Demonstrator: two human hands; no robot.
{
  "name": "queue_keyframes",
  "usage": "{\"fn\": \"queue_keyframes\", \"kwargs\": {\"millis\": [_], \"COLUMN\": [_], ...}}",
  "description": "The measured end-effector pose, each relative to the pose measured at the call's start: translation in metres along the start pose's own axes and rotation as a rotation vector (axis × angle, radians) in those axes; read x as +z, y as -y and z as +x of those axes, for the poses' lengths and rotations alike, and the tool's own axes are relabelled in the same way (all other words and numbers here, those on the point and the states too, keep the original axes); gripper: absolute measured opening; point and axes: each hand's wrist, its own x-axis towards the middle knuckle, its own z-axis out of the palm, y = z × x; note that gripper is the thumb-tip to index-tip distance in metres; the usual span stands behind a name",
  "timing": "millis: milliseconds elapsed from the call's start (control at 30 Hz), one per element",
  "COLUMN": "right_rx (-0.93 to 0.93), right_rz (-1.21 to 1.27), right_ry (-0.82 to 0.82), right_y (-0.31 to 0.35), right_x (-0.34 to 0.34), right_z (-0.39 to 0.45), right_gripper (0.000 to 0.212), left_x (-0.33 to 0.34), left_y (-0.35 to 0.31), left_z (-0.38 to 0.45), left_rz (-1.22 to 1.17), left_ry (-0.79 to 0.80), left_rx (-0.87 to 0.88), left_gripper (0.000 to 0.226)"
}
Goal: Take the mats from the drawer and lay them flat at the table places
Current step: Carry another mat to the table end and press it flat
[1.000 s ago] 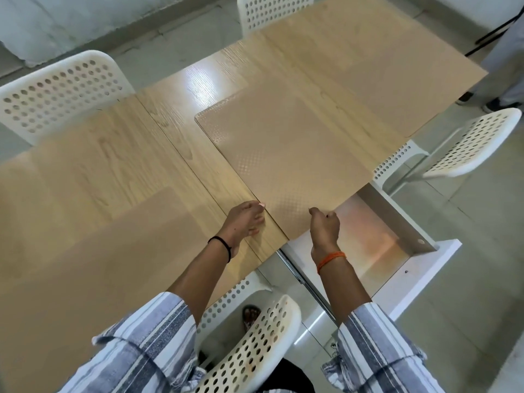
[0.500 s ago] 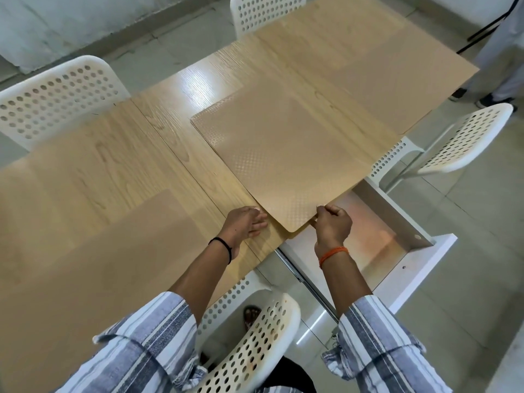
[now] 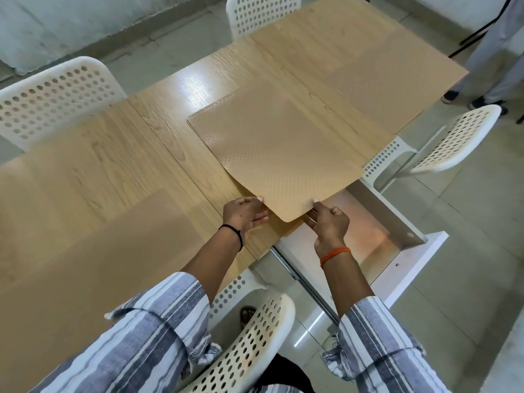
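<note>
A tan mat (image 3: 278, 154) with a fine dotted texture lies across the middle of the wooden table (image 3: 175, 109). Its rounded near corner sticks out past the table's edge, slightly raised, and a darker tan layer shows beneath it. My left hand (image 3: 245, 215) holds the mat's left near edge, thumb on top. My right hand (image 3: 329, 222) pinches the right near edge, over the open drawer (image 3: 397, 219). The drawer is white with a shiny inside, and I see nothing lying in it. Two more tan mats lie flat at the near left (image 3: 93, 259) and the far right (image 3: 397, 86).
White perforated chairs stand around the table: one under my arms (image 3: 255, 344), one right (image 3: 453, 140), one far left (image 3: 54, 95), one at the far end (image 3: 261, 12). The drawer's front panel (image 3: 419, 268) juts into the floor space. Another person's legs (image 3: 493, 66) stand at the far right.
The mat's near corner has come up a little off the table edge, and a darker layer now shows under it. My right hand has slid closer to that corner.
</note>
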Motion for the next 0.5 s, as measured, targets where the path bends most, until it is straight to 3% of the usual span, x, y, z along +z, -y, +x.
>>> {"fn": "queue_keyframes", "kwargs": {"millis": [100,233,367,500], "right_rx": [0.012,0.058,0.092,0.130], "right_rz": [0.015,0.024,-0.070,-0.362], "right_ry": [0.046,0.007,-0.017,0.270], "right_y": [0.001,0.015,0.034,0.050], "right_x": [-0.005,-0.018,-0.033,-0.045], "right_z": [0.004,0.028,0.052,0.060], "right_gripper": [0.016,0.043,0.043,0.039], "left_x": [-0.002,-0.018,-0.049,-0.078], "left_y": [-0.005,-0.011,-0.014,-0.014], "left_z": [-0.001,-0.001,0.000,-0.003], "left_rz": [0.013,0.094,0.008,-0.035], "left_ry": [0.042,0.077,0.050,0.004], "left_rx": [0.001,0.056,0.064,0.006], "left_gripper": [0.008,0.013,0.021,0.028]}}
